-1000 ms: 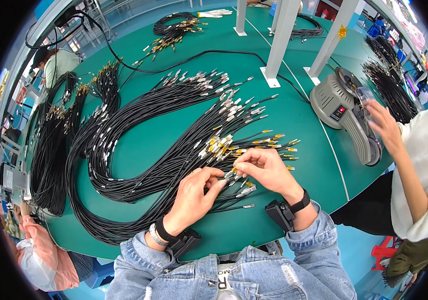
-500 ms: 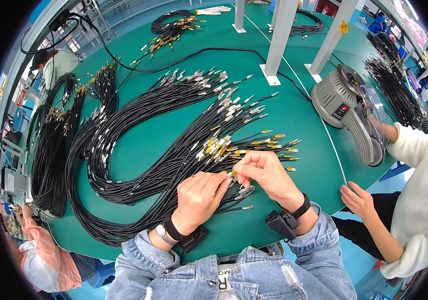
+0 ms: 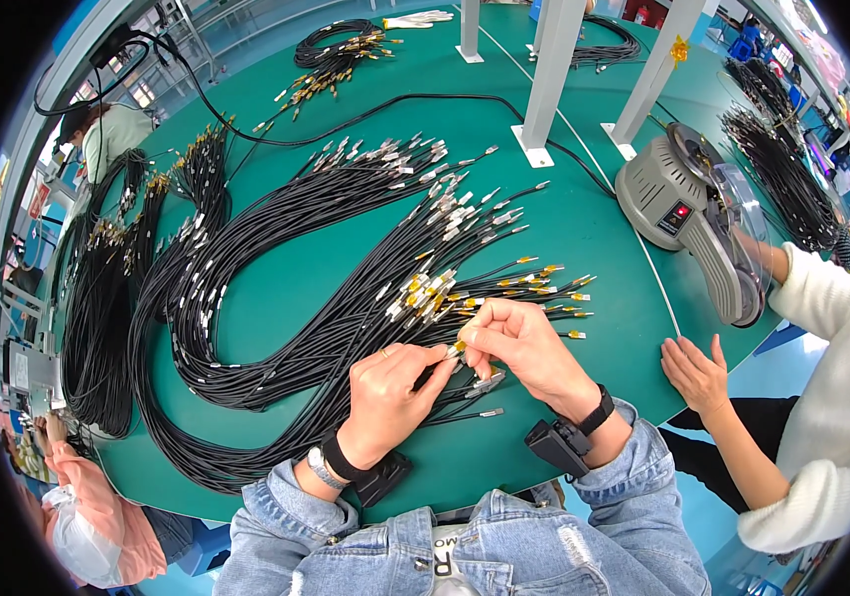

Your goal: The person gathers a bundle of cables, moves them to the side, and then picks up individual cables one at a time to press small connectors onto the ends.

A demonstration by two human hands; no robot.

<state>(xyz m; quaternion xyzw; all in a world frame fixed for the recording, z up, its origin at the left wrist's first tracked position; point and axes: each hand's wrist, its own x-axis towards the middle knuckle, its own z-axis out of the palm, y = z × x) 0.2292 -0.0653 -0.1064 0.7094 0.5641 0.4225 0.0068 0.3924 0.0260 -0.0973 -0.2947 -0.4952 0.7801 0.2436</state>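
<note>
The left hand (image 3: pixel 390 397) is pinching a yellow-marked cable end (image 3: pixel 460 348); the right hand (image 3: pixel 524 353) is gripping it opposite. The end is sitting between them, beside the cable bundle (image 3: pixel 331 343); light pinches are probably serving steadiness best.

Two bare hands, one left hand (image 3: pixel 395 392) and one right hand (image 3: pixel 526 348), share one cable end (image 3: pixel 459 350). Their wrists carry one watch (image 3: pixel 321 465), two black straps (image 3: pixel 600 403) and two black boxes (image 3: pixel 554 447); one finger has one ring (image 3: pixel 386 353). There is one green table (image 3: pixel 614 368), one grey machine (image 3: pixel 653 189) with one red switch (image 3: pixel 681 212), and at least three grey posts (image 3: pixel 549 89). Two cable coils (image 3: pixel 331 42) lie at the far edge. The black cables (image 3: pixel 296 372) are too many to count. At least four other people (image 3: pixel 832 387) appear.
</note>
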